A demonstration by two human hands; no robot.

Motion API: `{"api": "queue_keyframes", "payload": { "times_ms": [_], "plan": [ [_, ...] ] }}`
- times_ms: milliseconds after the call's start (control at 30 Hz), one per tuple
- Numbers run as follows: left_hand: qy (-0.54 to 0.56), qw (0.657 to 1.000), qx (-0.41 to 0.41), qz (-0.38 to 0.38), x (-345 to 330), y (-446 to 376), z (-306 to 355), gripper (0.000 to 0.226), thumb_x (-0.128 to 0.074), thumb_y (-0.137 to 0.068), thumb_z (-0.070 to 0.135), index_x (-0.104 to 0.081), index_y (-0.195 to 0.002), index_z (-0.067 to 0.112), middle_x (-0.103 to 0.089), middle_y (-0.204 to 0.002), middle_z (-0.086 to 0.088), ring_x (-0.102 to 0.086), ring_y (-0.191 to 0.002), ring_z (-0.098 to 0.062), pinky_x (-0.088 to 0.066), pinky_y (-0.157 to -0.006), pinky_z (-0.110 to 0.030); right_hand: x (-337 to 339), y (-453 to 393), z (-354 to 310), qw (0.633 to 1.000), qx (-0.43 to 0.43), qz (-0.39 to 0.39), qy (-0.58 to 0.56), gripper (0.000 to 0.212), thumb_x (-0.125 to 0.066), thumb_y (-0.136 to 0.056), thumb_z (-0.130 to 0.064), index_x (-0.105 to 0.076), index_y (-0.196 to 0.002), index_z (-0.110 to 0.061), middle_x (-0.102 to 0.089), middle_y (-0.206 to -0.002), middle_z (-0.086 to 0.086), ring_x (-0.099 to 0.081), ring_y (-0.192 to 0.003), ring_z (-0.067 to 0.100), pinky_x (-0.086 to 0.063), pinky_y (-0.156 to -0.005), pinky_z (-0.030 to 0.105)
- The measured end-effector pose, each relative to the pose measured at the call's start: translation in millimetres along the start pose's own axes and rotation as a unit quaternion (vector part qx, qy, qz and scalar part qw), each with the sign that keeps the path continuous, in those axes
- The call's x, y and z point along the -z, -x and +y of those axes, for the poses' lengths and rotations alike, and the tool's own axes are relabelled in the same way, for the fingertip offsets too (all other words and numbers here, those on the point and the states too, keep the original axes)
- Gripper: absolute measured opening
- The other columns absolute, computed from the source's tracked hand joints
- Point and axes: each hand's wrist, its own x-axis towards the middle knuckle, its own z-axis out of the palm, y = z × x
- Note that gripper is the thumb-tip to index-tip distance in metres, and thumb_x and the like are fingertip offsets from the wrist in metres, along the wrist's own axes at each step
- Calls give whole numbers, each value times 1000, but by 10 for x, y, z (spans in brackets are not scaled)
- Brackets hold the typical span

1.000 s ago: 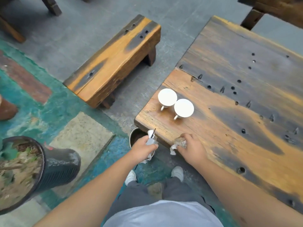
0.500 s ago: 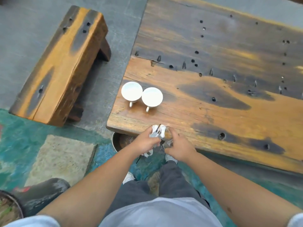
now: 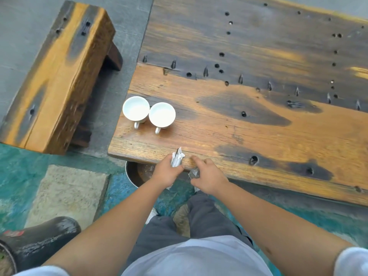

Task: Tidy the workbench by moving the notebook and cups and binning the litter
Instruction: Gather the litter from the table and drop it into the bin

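Observation:
Two white cups [image 3: 136,109] [image 3: 162,114] stand side by side near the left front corner of the wooden workbench [image 3: 258,124], handles toward me. My left hand [image 3: 166,172] is at the bench's front edge, closed around crumpled white paper litter [image 3: 177,159]. Just to its right, my right hand [image 3: 208,177] holds a small clear wrapper [image 3: 193,173] at the same edge. A round metal bin [image 3: 132,174] sits on the floor under the bench edge, partly hidden by my left hand. No notebook is in view.
A low wooden bench [image 3: 57,76] stands to the left on the grey floor. A dark rubber pot [image 3: 39,240] sits at the bottom left beside a stone slab [image 3: 65,194]. My legs and shoes are below the bench edge.
My view has shifted so the bench fills more of the frame. My hands have come close together at the front edge, each still holding its litter; the cups have not moved.

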Motion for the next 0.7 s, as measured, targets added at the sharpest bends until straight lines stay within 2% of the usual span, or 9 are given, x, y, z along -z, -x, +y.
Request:
{"api": "queue_keyframes", "payload": {
  "times_ms": [67, 167, 267, 333, 400, 500, 600, 700],
  "plan": [
    [21, 1000, 11, 13, 64, 54, -27, 28, -68, -87, 32, -59, -114, 29, -65, -91, 6, -61, -78, -14, -46, -64, -31, 20, 17, 11, 1000, 16, -2, 13, 83, -62, -78, -33, -18, -149, -38, -41, -129, 10, -58, -91, 28, -51, -67, 34],
    [43, 998, 25, 46, 206, 175, -104, 26, -68, -87, 34, -57, -111, 32, -66, -91, 5, -63, -84, -21, -51, -74, -38, 45, 35, -54, 998, 43, -9, 39, 77, -61, -78, -33, -23, -146, -34, -40, -127, 8, -57, -95, 30, -52, -70, 36],
    [63, 994, 41, 78, 360, 357, -222, 35, -67, -88, 32, -56, -121, 26, -66, -101, -1, -63, -93, -25, -51, -83, -40, 30, 39, -229, 995, 79, -18, 62, 69, -61, -78, -34, -30, -140, -30, -40, -122, 6, -55, -91, 27, -51, -68, 36],
    [84, 990, 56, 97, 447, 508, -343, 34, -66, -89, 32, -55, -121, 22, -65, -106, -4, -62, -99, -27, -51, -89, -43, -13, 42, -388, 990, 111, -25, 81, 60, -61, -78, -34, -37, -132, -26, -40, -116, 5, -54, -86, 25, -52, -67, 37],
    [105, 984, 76, 121, 518, 672, -504, 33, -65, -89, 34, -53, -114, 17, -64, -107, -9, -61, -103, -31, -49, -89, -44, -85, 40, -566, 985, 141, -35, 94, 52, -62, -78, -34, -41, -124, -22, -41, -112, 5, -54, -85, 25, -53, -71, 41],
    [139, 972, 105, 159, 621, 922, -744, 43, -67, -88, 36, -52, -117, 9, -62, -114, -15, -59, -107, -35, -49, -86, -43, -256, 43, -831, 974, 186, -58, 116, 45, -63, -78, -35, -45, -116, -19, -43, -111, 7, -55, -89, 27, -52, -76, 43],
    [169, 958, 121, 197, 727, 1117, -990, 38, -70, -87, 29, -56, -112, 4, -66, -109, -21, -63, -101, -38, -51, -89, -50, -492, 50, -1050, 966, 207, -85, 130, 45, -64, -77, -36, -45, -114, -19, -42, -113, 7, -57, -97, 33, -49, -83, 45],
    [197, 950, 132, 202, 816, 1158, -1241, 28, -70, -87, 26, -59, -102, 6, -67, -103, -18, -65, -97, -35, -53, -87, -50, -733, -15, -1214, 966, 204, -98, 124, 45, -64, -76, -37, -45, -113, -19, -42, -107, 5, -56, -94, 31, -49, -82, 45]
  ]
}}
